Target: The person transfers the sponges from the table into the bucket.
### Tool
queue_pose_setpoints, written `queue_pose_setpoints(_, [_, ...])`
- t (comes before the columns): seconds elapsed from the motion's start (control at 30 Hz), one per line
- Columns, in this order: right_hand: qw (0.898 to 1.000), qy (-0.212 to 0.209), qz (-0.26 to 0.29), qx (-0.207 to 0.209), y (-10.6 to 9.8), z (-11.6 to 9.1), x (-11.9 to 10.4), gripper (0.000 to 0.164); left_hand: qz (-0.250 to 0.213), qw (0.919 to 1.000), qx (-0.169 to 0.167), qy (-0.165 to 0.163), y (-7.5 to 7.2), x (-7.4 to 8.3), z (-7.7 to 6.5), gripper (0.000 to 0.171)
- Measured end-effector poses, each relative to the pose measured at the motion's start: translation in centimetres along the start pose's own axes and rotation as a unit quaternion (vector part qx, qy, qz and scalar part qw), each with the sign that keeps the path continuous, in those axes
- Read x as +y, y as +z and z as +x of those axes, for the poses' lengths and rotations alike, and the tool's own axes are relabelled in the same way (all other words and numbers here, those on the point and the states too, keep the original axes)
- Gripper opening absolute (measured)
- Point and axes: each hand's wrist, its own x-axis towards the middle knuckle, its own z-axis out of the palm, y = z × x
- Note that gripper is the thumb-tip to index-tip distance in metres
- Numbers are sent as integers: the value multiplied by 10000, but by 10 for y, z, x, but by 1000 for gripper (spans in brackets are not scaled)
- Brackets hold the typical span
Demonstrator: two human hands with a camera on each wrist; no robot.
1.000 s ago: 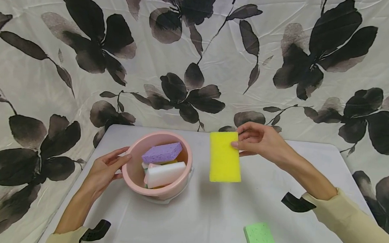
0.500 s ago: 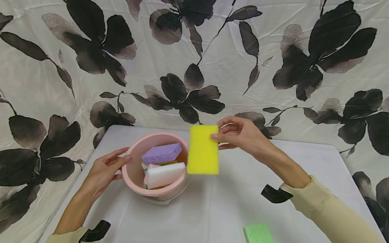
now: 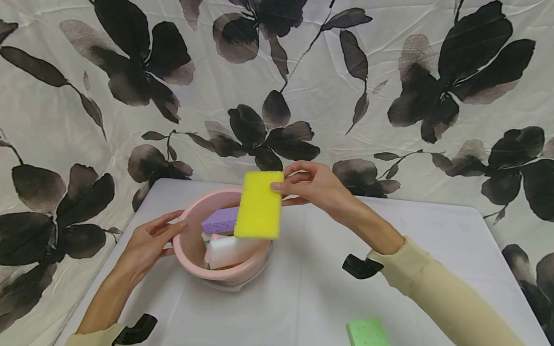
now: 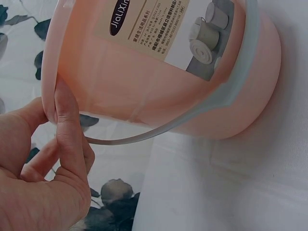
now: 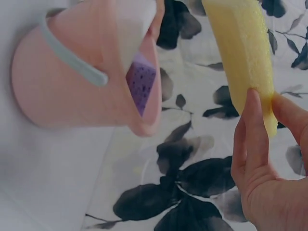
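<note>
A yellow sponge [image 3: 259, 206] is pinched at its right edge by my right hand [image 3: 316, 188], held above the right side of a pink bucket [image 3: 192, 260]. In the right wrist view the thumb and fingers grip the sponge [image 5: 243, 53] near one end, apart from the bucket. My left hand [image 3: 148, 242] pinches the bucket's left rim; the left wrist view shows thumb and fingers [image 4: 67, 130] on either side of it. Inside the bucket lie a purple sponge [image 3: 219, 220] and a white block [image 3: 228, 251], both partly hidden by the yellow sponge. Other pieces beneath are mostly covered.
A green sponge [image 3: 372, 342] lies on the white table [image 3: 308, 300] near the front, cut off by the frame. The bucket's pale handle [image 4: 207, 103] hangs down its side. Floral cloth [image 3: 282, 74] hangs behind the table.
My right hand has carried the yellow sponge leftward and slightly up, from beside the bucket to over its right part. The left hand and bucket have stayed in place.
</note>
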Motion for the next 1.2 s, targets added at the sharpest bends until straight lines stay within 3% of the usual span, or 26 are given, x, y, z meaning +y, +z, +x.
queue_pose_setpoints(0.13, [9998,-19,183,-76,11,9,0,35,52,10000,40,-7,0,0,-1,74])
queue_pose_setpoints(0.37, [10000,0,24,-62,33,24,2,35,128,9998,117,-106,0,2,-2,76])
queue_pose_setpoints(0.8, [9964,741,420,51,76,49,8,41,273,9995,170,-74,1,2,0,78])
queue_pose_setpoints(1.2, [9950,915,-204,335,103,61,18,40,231,9996,88,-95,0,1,0,77])
